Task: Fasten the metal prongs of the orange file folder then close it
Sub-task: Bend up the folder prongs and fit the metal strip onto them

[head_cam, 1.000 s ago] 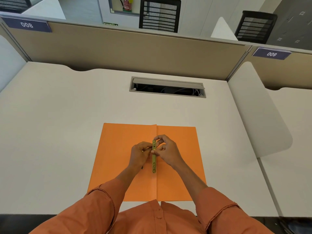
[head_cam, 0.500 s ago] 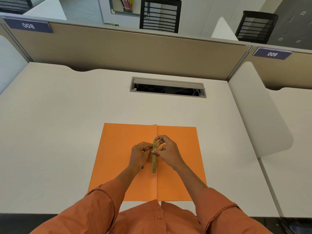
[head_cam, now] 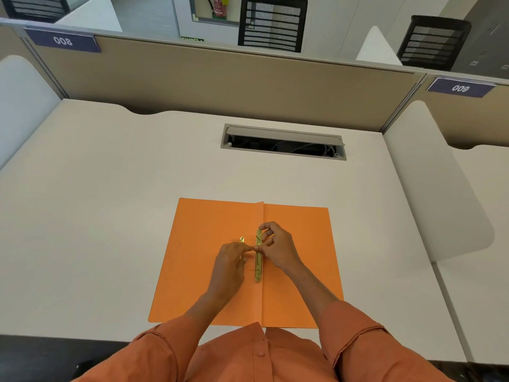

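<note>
The orange file folder point(head_cam: 209, 260) lies open near the desk's point(head_cam: 110, 202) front edge. The left hand point(head_cam: 230, 261) pinches toward the metal fastener strip point(head_cam: 258, 255) along the fold; the right hand point(head_cam: 276, 248) pinches that strip.

The orange file folder point(head_cam: 214, 224) looks like matt card, smooth with a creased spine. Its fastener strip point(head_cam: 258, 256) is shiny brass-toned metal, as is the small loose piece point(head_cam: 241, 239) beside it. The desk point(head_cam: 110, 188) is a smooth, matt off-white laminate. The sleeves point(head_cam: 355, 340) are soft woven cloth.
</note>
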Motion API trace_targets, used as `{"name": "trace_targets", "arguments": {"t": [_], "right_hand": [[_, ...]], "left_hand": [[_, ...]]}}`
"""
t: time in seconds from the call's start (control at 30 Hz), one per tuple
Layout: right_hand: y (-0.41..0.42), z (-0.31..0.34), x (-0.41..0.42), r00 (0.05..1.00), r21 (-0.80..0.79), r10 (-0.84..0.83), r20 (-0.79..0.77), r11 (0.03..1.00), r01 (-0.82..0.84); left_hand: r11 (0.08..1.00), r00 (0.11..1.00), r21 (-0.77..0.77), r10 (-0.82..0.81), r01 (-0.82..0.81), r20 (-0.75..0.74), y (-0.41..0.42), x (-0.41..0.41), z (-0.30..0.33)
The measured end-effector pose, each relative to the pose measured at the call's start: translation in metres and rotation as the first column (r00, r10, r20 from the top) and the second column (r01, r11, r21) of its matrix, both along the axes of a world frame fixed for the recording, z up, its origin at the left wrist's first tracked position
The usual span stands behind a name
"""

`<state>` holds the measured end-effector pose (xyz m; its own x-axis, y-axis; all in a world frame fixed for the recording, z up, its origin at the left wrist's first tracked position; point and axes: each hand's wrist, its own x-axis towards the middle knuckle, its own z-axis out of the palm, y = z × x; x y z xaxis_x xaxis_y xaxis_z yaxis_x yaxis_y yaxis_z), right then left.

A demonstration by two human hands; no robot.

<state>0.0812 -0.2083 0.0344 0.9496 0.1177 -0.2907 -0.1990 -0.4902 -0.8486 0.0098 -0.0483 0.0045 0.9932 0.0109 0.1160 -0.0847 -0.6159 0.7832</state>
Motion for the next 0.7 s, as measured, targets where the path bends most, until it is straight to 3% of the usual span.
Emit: {"name": "trace_targets", "arguments": {"t": [0.1, 0.27, 0.7], "right_hand": [[0.003, -0.002, 0.001, 1.000, -0.058, 0.014, 0.001, 0.998, -0.014], [0.007, -0.003, 0.002, 0.999, -0.146, 0.040, 0.031, 0.989, -0.035], [0.006, -0.003, 0.000, 0.992, -0.209, 0.099, 0.074, 0.975, -0.081]], "left_hand": [[0.993, 0.995, 0.092, -0.083, 0.077, 0.064, 0.001, -0.013, -0.004], [0.961, 0.978, 0.199, -0.205, 0.192, 0.046, -0.001, -0.019, -0.005], [0.903, 0.942, 0.271, -0.330, 0.334, -0.060, -0.004, -0.021, -0.008]]}}
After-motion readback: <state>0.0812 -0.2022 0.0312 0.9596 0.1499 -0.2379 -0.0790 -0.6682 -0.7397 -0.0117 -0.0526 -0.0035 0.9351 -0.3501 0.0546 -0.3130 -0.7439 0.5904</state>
